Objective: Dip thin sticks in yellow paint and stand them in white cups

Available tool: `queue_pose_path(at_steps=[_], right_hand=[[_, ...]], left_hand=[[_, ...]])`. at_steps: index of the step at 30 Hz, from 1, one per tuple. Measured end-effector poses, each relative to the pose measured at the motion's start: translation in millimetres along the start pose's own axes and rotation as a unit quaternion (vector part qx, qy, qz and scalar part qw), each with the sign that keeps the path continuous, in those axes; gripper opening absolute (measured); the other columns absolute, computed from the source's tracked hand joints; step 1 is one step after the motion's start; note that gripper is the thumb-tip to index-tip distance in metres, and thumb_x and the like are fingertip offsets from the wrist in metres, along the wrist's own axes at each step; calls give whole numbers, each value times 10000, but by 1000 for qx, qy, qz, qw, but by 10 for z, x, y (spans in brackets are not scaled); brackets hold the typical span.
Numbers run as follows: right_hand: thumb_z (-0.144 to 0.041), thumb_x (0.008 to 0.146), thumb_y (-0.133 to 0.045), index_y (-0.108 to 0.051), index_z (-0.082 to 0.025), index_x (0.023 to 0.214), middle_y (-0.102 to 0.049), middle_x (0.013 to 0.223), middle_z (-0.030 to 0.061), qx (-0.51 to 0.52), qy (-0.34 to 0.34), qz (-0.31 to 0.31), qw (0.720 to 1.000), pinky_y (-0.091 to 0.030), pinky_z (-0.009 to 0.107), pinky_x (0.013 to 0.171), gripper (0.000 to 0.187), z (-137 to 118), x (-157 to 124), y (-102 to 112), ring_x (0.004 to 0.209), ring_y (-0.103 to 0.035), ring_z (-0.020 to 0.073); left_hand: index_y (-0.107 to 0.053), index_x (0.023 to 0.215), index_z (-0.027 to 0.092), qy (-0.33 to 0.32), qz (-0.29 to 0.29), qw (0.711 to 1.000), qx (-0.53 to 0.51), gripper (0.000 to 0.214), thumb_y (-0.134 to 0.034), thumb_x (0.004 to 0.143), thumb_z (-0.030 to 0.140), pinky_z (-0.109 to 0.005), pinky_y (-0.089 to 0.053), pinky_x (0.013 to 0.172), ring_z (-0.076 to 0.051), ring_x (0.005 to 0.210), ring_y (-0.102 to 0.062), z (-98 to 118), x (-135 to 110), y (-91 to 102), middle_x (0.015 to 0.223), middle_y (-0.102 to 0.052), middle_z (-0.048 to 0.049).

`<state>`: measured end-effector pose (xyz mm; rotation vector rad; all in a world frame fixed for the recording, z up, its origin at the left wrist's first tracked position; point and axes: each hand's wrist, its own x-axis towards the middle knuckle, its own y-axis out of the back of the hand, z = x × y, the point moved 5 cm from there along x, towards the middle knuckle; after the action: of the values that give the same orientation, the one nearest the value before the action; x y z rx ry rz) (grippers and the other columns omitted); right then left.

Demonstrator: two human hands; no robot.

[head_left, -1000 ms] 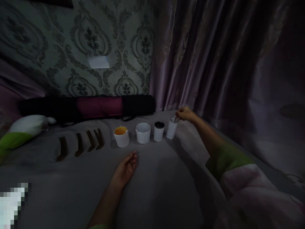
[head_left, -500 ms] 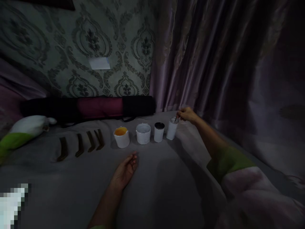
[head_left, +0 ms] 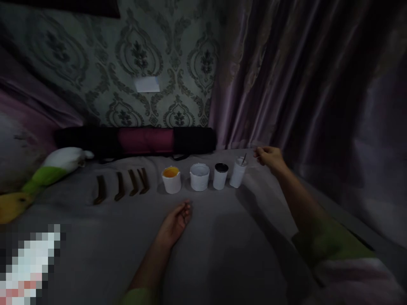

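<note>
Four white cups stand in a row on the grey bed sheet point(head_left: 222, 250): one with orange content point(head_left: 171, 179), one with white content point(head_left: 199, 176), one with black content point(head_left: 220, 176), and a taller cup point(head_left: 238, 171) with a thin stick point(head_left: 243, 159) standing in it. My right hand point(head_left: 269, 157) hovers just right of the tall cup, apart from the stick, fingers loosely curled and holding nothing I can see. My left hand point(head_left: 176, 222) rests on the sheet in front of the cups, fingers relaxed and slightly curled, nothing in it.
Several dark brown curved pieces point(head_left: 121, 188) lie in a row left of the cups. A black and maroon roll bag point(head_left: 140, 142) lies against the patterned wall. A white-green-yellow soft toy point(head_left: 47, 173) lies at the left. Purple curtains point(head_left: 302, 93) hang at the right.
My right hand has let go of the stick in the tall cup and drawn back to the right. The camera view shifted slightly. My left hand stays put.
</note>
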<state>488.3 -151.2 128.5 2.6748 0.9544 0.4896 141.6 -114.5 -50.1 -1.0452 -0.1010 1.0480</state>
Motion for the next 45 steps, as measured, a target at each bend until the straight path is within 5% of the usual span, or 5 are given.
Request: queue_pose_path(at_steps=[12,21,30,38,45], right_hand=[[-455,668,-598,-587,-132,717,-511,553,1,101,-20,-59,993,-283,190,337,326,189,-737,-239,386,-394,54],[-492,667,-524,-528,-154,656,-458,489,-22,66,-77,-205,974,-272,196,343,338,384,-1390,-1077,370,-379,69],[-459,768,-384,-527,-164,611,-497,494,-8,-4,19,-302,953,-302,204,394,364,632,-1699,-1880,405,-433,94],[-422,815,-336,-527,-183,606,-559,580,22,-73,124,-238,961,-331,234,499,370,585,-1764,-1916,536,-491,142],[-423,833,-313,-544,-184,659,-574,606,21,-91,141,-232,958,-330,235,523,376,603,-1823,-1885,556,-499,141]], left_hand=[[-608,812,88,0,-10,1000,-23,109,-519,749,78,-182,-402,525,-59,531,-512,2,16,-10,666,-589,-39],[-597,793,93,3,-13,999,-32,78,-536,745,90,-175,-392,514,-59,540,-515,4,27,-15,684,-586,-43],[-600,787,86,-15,-10,1000,-24,88,-522,750,73,-173,-400,505,-61,525,-521,14,41,-15,660,-590,-39],[-592,745,91,4,32,999,-2,96,-500,766,71,-170,-407,499,-57,500,-510,70,51,-13,634,-587,-39],[-564,681,90,-19,119,988,100,108,-488,753,62,-165,-370,432,-52,444,-473,426,130,77,563,-541,-19]])
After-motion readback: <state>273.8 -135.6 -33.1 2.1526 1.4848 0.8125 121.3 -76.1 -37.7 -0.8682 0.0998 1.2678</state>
